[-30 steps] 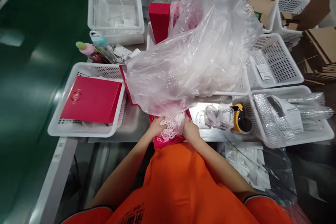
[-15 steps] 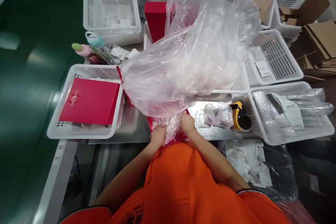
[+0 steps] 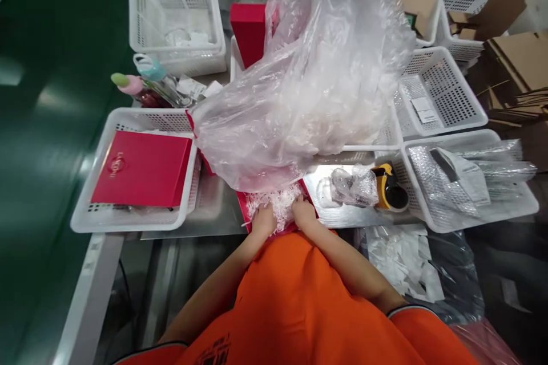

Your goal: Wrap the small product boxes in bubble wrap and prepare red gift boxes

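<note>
A red box (image 3: 309, 198) full of white shredded paper (image 3: 280, 205) sits on the metal table directly in front of my body. My left hand (image 3: 264, 220) is at the box's near left, its fingers curled down into the shreds. On the right side, my right hand (image 3: 303, 212) has its fingers bent into the same filling, by the box wall. Both sets of fingertips are partly buried. A large clear plastic bag (image 3: 252, 137) of white filling overhangs the far edge of the box and hides it.
At left, a white basket (image 3: 81, 217) holds a flat red box (image 3: 141, 168). A tape dispenser (image 3: 391, 188) and a bubble-wrapped item (image 3: 355, 185) lie to the right. Beyond them is a basket (image 3: 520, 211) with bubble-wrap pieces. A green conveyor belt (image 3: 47, 142) runs along the left.
My right hand has shifted slightly down and inward from the box's right edge into the shreds. My left hand stays in the filling, and more of the box's right wall shows.
</note>
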Tool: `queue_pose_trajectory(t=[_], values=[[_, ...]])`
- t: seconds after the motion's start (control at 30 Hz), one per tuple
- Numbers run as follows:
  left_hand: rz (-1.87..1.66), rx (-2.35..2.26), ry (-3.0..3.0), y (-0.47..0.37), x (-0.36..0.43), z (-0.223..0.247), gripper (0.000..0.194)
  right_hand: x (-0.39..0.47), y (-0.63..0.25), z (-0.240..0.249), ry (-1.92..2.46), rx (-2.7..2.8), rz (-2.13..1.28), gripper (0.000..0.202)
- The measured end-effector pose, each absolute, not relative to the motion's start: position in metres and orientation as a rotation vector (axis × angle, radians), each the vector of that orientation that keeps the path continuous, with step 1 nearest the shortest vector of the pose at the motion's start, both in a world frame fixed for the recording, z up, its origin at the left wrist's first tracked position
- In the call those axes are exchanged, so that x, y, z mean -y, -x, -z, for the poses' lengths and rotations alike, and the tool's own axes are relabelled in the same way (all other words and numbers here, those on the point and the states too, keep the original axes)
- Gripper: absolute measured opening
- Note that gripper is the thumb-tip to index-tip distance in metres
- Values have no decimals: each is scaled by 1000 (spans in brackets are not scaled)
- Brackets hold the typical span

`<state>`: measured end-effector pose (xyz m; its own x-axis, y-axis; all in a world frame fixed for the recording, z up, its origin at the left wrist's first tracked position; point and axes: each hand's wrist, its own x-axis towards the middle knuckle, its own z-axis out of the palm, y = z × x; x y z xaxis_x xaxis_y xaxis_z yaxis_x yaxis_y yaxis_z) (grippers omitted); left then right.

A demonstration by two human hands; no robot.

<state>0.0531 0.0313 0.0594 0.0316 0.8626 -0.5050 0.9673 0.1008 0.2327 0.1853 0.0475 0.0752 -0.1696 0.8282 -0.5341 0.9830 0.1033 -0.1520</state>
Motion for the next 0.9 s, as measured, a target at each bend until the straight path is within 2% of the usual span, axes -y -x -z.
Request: queue_pose_trajectory(t=[0.17,0.3,0.4,0.47,0.53,0.57,0.67,0.73,0.8,0.9], values=[[165,-1742,-1896,-49,-31,-54,47,-26,-217,-92,-1858,-2234,714,35],[59,-1788,-2091,-26,-20,-70,46,-15,-291,-104,-2447,-2387,600,38],[103,-1789,-2124,-14,-15,-73,42,-18,-355,-100,-2958,-2021,297,40],[180,-1732,-2089,-13,-13,-70,39,-26,-385,-91,-3122,-1677,154,47],[193,-1687,-2070,-13,-12,-65,37,-35,-401,-81,-3146,-1379,213,56],[168,-1688,-2070,-13,-12,-64,36,-38,-405,-77,-3110,-1298,295,53],[19,-1792,-2041,-8,-12,-62,34,-39,-413,-76,-2948,-1393,474,26],[-103,-1919,-1945,-1,-12,-61,35,-28,-420,-87,-2930,-1596,486,25],[-231,-2081,-1789,7,-12,-58,43,-11,-427,-108,-2988,-1742,477,29],[-317,-2203,-1477,16,-13,-46,67,12,-428,-147,-3107,-1758,363,36]])
